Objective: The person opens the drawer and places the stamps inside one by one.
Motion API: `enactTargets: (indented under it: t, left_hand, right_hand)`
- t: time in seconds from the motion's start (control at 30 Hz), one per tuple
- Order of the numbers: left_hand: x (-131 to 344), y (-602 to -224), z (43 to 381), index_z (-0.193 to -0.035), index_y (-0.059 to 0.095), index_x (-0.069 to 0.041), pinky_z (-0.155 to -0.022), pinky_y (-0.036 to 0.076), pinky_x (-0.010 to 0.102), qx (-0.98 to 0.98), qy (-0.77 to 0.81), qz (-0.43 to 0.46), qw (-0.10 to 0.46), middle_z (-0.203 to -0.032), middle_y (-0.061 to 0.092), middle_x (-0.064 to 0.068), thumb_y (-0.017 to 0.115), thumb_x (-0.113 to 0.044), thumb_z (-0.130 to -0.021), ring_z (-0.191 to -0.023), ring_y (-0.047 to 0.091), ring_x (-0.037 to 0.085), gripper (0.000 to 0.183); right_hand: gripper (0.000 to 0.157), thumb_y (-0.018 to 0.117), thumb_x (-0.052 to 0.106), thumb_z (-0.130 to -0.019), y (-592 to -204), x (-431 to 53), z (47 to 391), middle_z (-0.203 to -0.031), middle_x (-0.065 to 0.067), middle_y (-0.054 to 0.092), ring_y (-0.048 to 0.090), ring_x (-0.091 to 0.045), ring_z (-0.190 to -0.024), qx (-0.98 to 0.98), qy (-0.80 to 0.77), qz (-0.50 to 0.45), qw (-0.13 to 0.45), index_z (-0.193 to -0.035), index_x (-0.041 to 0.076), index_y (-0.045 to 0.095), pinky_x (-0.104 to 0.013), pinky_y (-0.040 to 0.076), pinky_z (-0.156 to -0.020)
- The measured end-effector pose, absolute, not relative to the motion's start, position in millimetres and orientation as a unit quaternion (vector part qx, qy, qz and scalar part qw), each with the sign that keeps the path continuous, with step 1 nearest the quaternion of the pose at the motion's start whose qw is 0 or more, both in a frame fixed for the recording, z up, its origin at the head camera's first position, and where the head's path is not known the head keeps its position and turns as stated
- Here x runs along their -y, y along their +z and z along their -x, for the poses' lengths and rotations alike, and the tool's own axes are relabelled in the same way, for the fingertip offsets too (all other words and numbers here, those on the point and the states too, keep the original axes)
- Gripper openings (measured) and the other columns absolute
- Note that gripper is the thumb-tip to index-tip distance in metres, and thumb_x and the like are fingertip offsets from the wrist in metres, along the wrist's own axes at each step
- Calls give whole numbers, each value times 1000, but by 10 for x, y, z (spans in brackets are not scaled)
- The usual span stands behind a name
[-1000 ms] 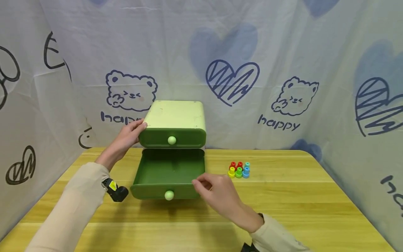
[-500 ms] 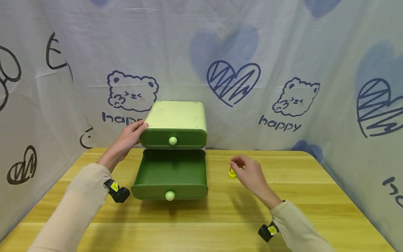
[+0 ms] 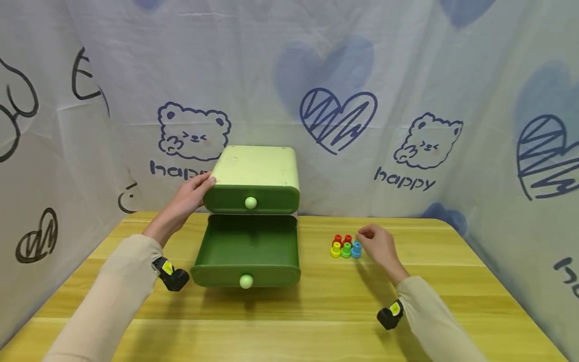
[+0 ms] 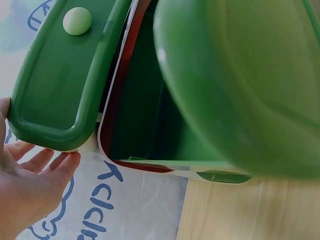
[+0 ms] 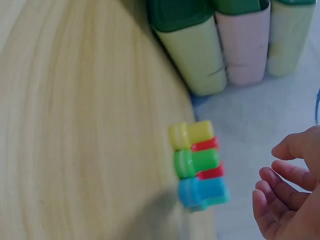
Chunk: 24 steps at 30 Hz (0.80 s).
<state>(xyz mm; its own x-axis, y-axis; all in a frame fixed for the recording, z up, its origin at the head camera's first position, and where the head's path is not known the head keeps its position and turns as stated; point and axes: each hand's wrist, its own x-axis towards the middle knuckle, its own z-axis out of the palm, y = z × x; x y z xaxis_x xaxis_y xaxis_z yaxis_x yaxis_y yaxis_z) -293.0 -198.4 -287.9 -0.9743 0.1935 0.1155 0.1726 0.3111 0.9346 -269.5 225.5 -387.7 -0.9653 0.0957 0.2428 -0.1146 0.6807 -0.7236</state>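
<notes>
A small two-tier drawer cabinet (image 3: 259, 165) with a pale green body stands at the back of the table. Its upper drawer (image 3: 230, 200) is closed, while the lower drawer (image 3: 217, 276) is pulled out with nothing visible inside. My left hand (image 3: 186, 200) rests against the cabinet's upper left corner, fingers along the side and thumb near the top edge. To the cabinet's right stand several small stepped plastic pegs: a yellow peg (image 3: 335, 250), a green peg (image 3: 346, 250), a blue peg (image 3: 356, 250), with red and teal ones behind. Beside them, my right hand (image 3: 379, 247) hovers, fingers loosely bent and holding nothing.
The wooden table (image 3: 289, 332) extends in front of the cabinet and to both sides. A printed white curtain (image 3: 407, 65) hangs behind and around it. The pulled-out drawer juts toward the front, its round knob (image 3: 246, 281) foremost.
My right hand has moved from the lower drawer's right edge to the right side of the pegs, passing in front of them. The left hand has kept its place on the cabinet.
</notes>
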Motion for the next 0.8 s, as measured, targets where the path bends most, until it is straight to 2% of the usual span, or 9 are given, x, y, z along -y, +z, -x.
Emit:
enactTargets:
  t: [0.27,0.6,0.73,0.8]
  left_hand:
    - [1993,-2881,2918,-154,10,-2,-112,28,47,-808,578,-116,8,-157,14,22,36,-38,-105,-138,28,37,66]
    - [1981,-2891,2934,-154,11,-2,-111,29,47,-808,578,-113,4,-157,15,22,36,-38,-105,-138,29,36,66]
    - [1985,-2899,2930,-154,10,-2,-111,29,47,-809,577,-113,3,-157,15,22,36,-37,-105,-138,29,36,66]
    - [1986,-2899,2928,-154,10,-2,-111,29,47,-810,576,-112,2,-157,16,22,36,-37,-105,-138,29,36,66]
  right_hand:
    - [31,63,12,-92,-4094,-2321,2801,-108,-23,67,61,-36,-100,894,435,35,100,-114,-10,65,-44,50,-85]
    - [29,66,8,-89,-4181,-2312,2772,-105,-23,68,60,-37,-101,874,476,60,83,-111,-11,65,-44,49,-87]
    - [28,70,8,-86,-4238,-2323,2789,-101,-22,68,61,-34,-94,870,483,60,83,-107,-10,66,-40,50,-81]
    - [27,72,9,-83,-4275,-2340,2803,-95,-20,68,61,-29,-88,868,485,54,90,-103,-10,68,-34,50,-75]
